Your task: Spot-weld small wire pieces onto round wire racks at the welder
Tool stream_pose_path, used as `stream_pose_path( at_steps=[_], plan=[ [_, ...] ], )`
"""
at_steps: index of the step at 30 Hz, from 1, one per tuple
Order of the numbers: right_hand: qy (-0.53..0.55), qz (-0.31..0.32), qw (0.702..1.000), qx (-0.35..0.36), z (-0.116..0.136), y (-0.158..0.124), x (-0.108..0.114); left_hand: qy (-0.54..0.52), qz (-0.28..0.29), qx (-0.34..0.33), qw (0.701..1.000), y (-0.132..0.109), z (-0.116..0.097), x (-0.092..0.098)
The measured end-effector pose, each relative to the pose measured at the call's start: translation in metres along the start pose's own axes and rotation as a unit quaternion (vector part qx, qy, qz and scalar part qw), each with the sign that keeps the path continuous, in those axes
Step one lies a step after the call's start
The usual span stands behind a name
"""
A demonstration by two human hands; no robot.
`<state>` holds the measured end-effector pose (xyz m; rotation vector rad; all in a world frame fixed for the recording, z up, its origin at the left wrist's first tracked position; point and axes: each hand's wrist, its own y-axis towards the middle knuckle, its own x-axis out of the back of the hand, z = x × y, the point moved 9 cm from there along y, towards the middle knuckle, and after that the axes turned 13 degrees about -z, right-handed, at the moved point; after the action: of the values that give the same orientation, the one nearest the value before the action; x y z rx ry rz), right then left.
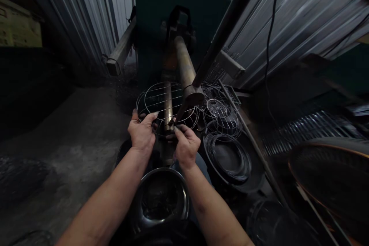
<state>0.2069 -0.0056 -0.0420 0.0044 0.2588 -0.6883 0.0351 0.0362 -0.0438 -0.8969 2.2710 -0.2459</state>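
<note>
A round wire rack point(157, 103) with parallel wires lies level between the two arms of what looks like a spot welder, its near rim at the electrode tip point(174, 120). My left hand point(142, 132) is closed on the rack's near left rim, with the thumb on top. My right hand point(186, 144) is pinched at the near edge, just right of the electrode tip; what sits between its fingertips is hidden. The thick upper arm point(186, 63) comes toward me over the rack, and the brassy lower arm point(168, 102) shows through its wires.
A shiny metal bowl point(186, 196) with dark bits inside is near my lap. To the right are piled wire racks point(220, 109) and a coil of wire point(240, 161) in a dark basin. A slanted dark bar point(227, 27) rises rightward from the upper arm. A wooden beam point(121, 52) juts out left.
</note>
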Motion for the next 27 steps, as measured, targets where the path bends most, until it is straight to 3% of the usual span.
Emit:
stream_pose_path(
  at_steps=[5, 8, 12, 17, 24, 27],
  plan=[
    [0.007, 0.007, 1.000, -0.008, 0.003, 0.003, 0.000, 0.006, -0.015, -0.006, 1.000, 0.003, 0.003, 0.000],
    [-0.047, 0.034, 0.998, 0.016, 0.002, 0.002, 0.005, 0.009, -0.020, -0.007, 1.000, 0.003, 0.003, 0.000],
    [-0.152, 0.052, 0.978, 0.132, 0.001, 0.000, 0.016, 0.008, -0.028, 0.005, 1.000, 0.003, 0.005, 0.000],
    [-0.177, 0.041, 0.951, 0.251, 0.004, -0.001, 0.018, 0.006, -0.037, 0.006, 0.999, 0.004, 0.004, 0.001],
    [-0.192, 0.057, 0.956, 0.215, 0.006, 0.004, 0.013, 0.012, -0.016, 0.003, 1.000, 0.002, 0.006, 0.000],
    [-0.219, 0.064, 0.937, 0.264, 0.019, -0.007, 0.022, 0.036, -0.012, 0.003, 0.999, 0.014, 0.007, -0.001]
  ],
)
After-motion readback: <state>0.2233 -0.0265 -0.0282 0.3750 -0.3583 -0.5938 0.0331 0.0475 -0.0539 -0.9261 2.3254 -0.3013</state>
